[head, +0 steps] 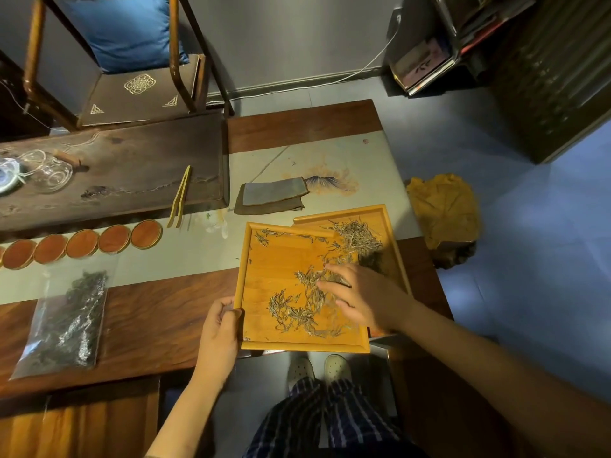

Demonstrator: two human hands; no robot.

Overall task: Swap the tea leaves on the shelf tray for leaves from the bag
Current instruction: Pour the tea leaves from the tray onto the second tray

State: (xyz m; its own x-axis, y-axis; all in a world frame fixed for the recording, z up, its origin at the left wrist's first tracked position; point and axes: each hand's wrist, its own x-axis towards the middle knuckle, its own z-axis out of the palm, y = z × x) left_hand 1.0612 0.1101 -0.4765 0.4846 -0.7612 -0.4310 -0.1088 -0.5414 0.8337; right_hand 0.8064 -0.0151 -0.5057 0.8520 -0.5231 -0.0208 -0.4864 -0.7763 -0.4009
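The bamboo tray (281,259) is held over the near edge of the surface (148,312), its far corner overlapping a second tray (390,226) that already carries a pile of pale leaves (358,238). The left hand (218,335) grips the tray's near-left rim, thumb on top and fingers curled under. The right hand (358,295) lies flat inside it, fingers straight and spread on the loose tea leaves (304,305), holding nothing.

The tray looks light and stiff, best held by its raised rim. The leaves are dry, brittle and featherlight, so they likely sweep better than they pinch. The bag (66,322) of dark leaves lies to the left on the surface; it looks soft, crinkly and slippery, probably easiest taken by its top edge.
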